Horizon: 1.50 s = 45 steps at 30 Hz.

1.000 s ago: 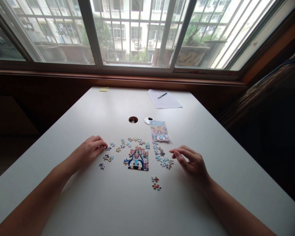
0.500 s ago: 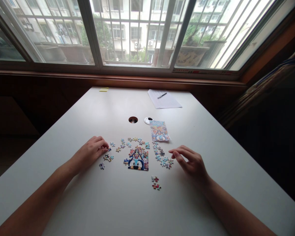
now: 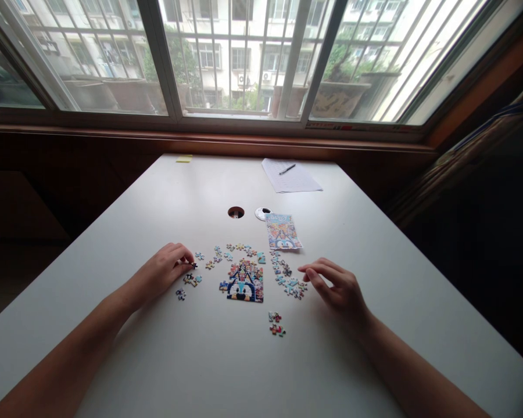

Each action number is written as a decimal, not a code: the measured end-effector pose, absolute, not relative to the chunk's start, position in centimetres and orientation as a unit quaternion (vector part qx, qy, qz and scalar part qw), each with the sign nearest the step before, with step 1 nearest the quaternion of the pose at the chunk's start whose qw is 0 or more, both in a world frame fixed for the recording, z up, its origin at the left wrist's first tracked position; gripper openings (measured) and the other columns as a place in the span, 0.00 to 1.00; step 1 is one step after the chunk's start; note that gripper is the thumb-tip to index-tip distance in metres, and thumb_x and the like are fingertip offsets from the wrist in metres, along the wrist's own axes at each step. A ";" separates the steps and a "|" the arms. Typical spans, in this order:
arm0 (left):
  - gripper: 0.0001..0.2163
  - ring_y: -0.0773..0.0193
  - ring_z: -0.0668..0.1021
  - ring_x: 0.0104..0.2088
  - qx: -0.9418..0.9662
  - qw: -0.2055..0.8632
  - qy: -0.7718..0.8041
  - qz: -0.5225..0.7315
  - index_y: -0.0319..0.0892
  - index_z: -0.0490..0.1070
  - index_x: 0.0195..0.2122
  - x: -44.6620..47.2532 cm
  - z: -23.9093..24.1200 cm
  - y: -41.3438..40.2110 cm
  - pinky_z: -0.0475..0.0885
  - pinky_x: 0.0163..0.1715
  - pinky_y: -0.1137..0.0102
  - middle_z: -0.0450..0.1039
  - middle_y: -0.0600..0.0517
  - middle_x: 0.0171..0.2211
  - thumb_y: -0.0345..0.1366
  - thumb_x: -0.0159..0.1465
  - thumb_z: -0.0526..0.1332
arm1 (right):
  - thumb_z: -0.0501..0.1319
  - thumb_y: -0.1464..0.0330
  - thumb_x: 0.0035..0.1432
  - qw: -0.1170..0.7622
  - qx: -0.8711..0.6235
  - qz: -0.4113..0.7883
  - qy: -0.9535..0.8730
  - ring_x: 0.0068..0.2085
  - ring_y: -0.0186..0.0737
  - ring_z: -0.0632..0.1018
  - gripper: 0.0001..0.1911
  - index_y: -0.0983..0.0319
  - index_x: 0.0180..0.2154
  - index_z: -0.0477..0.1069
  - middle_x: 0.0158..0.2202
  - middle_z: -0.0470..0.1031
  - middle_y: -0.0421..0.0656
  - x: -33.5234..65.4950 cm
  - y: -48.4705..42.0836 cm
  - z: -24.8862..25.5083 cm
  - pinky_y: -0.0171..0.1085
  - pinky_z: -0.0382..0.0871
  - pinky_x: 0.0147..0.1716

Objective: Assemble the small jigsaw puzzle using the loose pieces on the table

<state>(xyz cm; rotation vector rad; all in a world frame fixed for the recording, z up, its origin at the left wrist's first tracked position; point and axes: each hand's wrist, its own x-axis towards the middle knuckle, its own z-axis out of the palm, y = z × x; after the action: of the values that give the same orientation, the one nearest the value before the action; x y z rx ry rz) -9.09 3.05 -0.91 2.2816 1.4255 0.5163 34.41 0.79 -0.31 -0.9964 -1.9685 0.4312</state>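
Left hand (image 3: pixel 161 270) slightly further right, fingers (image 3: pixel 185 253) round a partly hidden dark puzzle piece (image 3: pixel 195 266), right hand (image 3: pixel 343 288) loose, fingers apart

On the white surface (image 3: pixel 192 360), the multicoloured jigsaw block (image 3: pixel 246 281) lay between small knobbed pieces (image 3: pixel 293 287), before the colourful rectangular paper picture (image 3: pixel 283 232).

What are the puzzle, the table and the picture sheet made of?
Puzzle: probably cardboard with a colourful printed face; it's flat with interlocking shapes, but thin wood is possible.
Table: smooth, slightly glossy white board, maybe laminate; daylight leaves a soft sheen.
Picture sheet: likely printed paper, since it looks thin with a wavy lower edge; shine unclear.
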 end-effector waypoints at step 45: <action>0.09 0.56 0.74 0.48 0.895 0.180 0.355 0.201 0.45 0.73 0.49 -3.8 -0.7 0.3 0.73 0.47 0.62 0.72 0.45 0.46 0.32 0.70 0.59 | 0.59 0.70 0.68 0.417 -0.371 0.154 -0.816 0.32 0.42 0.79 0.10 0.59 0.42 0.80 0.31 0.79 0.44 34.4 1.1 -1.0 0.40 0.75 0.33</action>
<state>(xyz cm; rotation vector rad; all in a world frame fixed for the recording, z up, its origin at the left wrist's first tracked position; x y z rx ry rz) -3.78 0.28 -0.71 2.5300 1.0041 0.5671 34.45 1.06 -1.00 -0.9306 -2.0471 0.3853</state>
